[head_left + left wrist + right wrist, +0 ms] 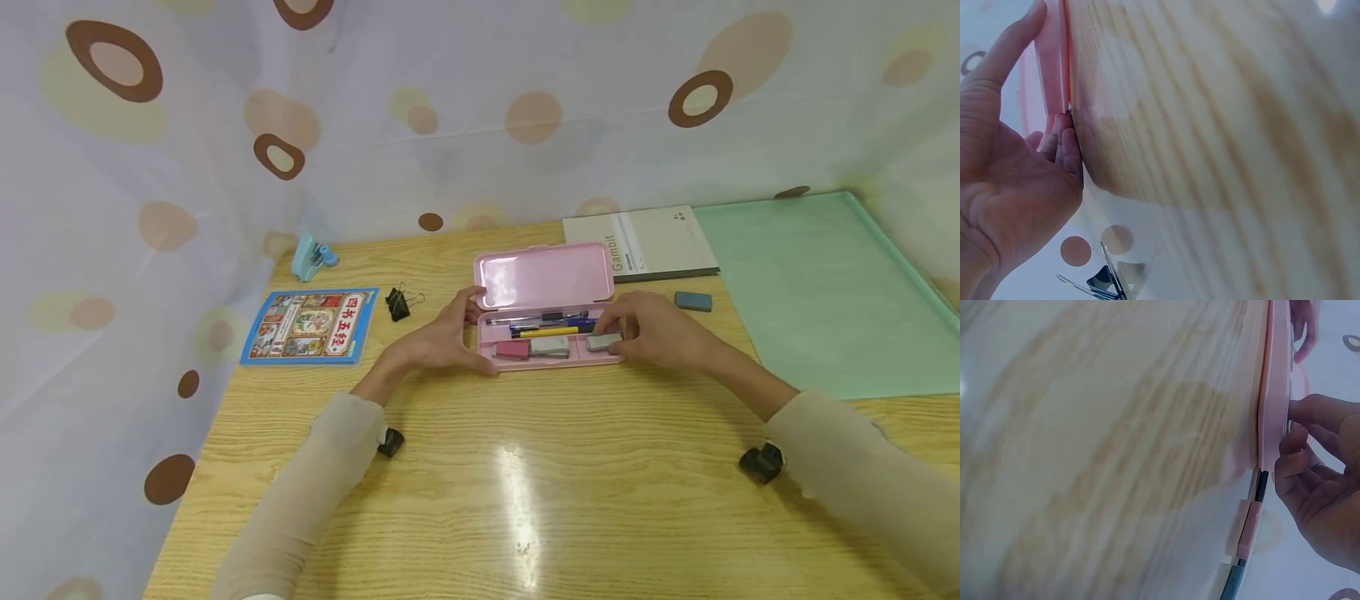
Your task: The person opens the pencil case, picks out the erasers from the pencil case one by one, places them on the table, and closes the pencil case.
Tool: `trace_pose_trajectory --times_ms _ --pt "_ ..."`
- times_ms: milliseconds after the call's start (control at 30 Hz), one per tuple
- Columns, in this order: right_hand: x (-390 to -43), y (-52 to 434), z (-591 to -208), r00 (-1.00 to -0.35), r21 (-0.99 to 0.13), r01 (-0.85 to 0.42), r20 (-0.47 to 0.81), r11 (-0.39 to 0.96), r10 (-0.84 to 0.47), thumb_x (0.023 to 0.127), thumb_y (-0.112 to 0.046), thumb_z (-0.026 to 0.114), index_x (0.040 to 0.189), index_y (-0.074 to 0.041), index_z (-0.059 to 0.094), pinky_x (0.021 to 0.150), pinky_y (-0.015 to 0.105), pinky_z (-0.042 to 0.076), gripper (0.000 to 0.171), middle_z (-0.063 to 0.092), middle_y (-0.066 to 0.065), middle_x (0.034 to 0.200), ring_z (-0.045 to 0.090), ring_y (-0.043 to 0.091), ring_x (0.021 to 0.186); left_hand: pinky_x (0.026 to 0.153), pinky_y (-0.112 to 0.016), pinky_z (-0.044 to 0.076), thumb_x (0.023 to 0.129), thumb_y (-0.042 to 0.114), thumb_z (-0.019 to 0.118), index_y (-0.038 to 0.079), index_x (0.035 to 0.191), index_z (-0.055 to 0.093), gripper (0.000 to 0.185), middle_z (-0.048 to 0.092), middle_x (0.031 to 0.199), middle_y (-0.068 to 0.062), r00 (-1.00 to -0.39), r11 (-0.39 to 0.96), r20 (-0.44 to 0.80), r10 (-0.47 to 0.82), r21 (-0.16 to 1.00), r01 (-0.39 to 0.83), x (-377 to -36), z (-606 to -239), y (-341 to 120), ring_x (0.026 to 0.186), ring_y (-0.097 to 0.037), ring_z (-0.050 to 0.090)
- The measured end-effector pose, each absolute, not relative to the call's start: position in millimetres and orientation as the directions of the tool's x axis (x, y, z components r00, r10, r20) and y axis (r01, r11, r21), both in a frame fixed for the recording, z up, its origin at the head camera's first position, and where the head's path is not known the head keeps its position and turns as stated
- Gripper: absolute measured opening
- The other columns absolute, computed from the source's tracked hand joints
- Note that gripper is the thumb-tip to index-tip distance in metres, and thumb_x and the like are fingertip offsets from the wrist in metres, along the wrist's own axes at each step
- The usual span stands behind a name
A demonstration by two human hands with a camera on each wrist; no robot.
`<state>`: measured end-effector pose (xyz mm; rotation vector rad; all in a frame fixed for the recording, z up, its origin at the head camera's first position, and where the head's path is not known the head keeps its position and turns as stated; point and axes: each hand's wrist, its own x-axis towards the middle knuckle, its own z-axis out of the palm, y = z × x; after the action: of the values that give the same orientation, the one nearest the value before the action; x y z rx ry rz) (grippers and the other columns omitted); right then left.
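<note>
An opened pink pencil case (487, 360) lies on the table, its lid (543, 277) tilted back. My left hand (444, 336) grips its left end, the thumb at the front corner and the fingers behind; the left wrist view shows this hand (1019, 181) at the case wall (1052, 62). Over the right end, my right hand (660, 327) pinches a small grey-white eraser (602, 342) in the small front compartment. Pens (543, 317) and a yellow-and-black stick (551, 332) lie in the rear section. In front are a pink block (512, 350) and a whitish block (549, 347).
A black binder clip (397, 305), a blue-covered booklet (311, 326) and a light-blue gadget (310, 259) are at the left. Behind the case lies a notebook (652, 243). A blue eraser (693, 301) sits right of it, near a green mat (840, 292). A patterned cloth rises behind.
</note>
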<state>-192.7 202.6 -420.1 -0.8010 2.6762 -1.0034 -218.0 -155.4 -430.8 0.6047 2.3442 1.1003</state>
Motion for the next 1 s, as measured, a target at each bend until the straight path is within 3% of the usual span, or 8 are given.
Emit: trace_pose_trajectory --times_ms 300,533,767,1000 --pt "-188.0 218.3 -408.7 -0.887 -0.733 -0.294 -0.03 0.614 -0.461 0.09 -0.009 0.08 0.114 -0.014 0.075 0.063 0.028 0.046 0.025 0.067 0.005 0.106 0.054 0.019 0.076 0.119 -0.036 0.035 0.074 0.027 0.096 0.016 0.161 0.011 0.122 0.039 0.138 -0.01 -0.794 0.578 -0.226 0.565 0.795 0.184 -218.4 -432.2 -154.8 0.131 -0.023 0.04" --pt "-194.2 237.6 -403.8 -0.925 -0.707 -0.245 -0.035 0.664 -0.379 0.092 -0.013 0.079 0.119 -0.01 0.074 0.072 0.027 0.05 0.028 0.069 0.012 0.118 0.063 0.022 0.094 0.119 -0.036 0.035 0.075 0.028 0.096 0.016 0.162 0.011 0.122 0.04 0.139 -0.009 -0.796 0.59 -0.235 0.558 0.786 0.182 -218.0 -431.5 -154.3 0.132 -0.023 0.041" --pt "-198.8 248.5 -413.1 -0.935 -0.657 -0.24 -0.042 0.715 -0.353 0.093 -0.011 0.077 0.124 -0.006 0.074 0.073 0.026 0.047 0.031 0.073 0.015 0.12 0.06 0.023 0.091 0.119 -0.038 0.034 0.075 0.027 0.096 0.017 0.162 0.011 0.121 0.04 0.139 -0.01 -0.795 0.583 -0.234 0.56 0.793 0.177 -216.9 -428.1 -153.8 0.132 -0.024 0.04" --pt "-204.6 253.2 -423.9 -0.938 -0.636 -0.237 -0.046 0.735 -0.342 0.09 -0.009 0.08 0.117 -0.003 0.075 0.068 0.028 0.042 0.028 0.071 0.018 0.127 0.05 0.023 0.085 0.119 -0.037 0.034 0.075 0.028 0.095 0.018 0.162 0.011 0.122 0.04 0.139 -0.009 -0.796 0.588 -0.239 0.556 0.79 0.173 -216.1 -428.5 -154.0 0.132 -0.023 0.04"
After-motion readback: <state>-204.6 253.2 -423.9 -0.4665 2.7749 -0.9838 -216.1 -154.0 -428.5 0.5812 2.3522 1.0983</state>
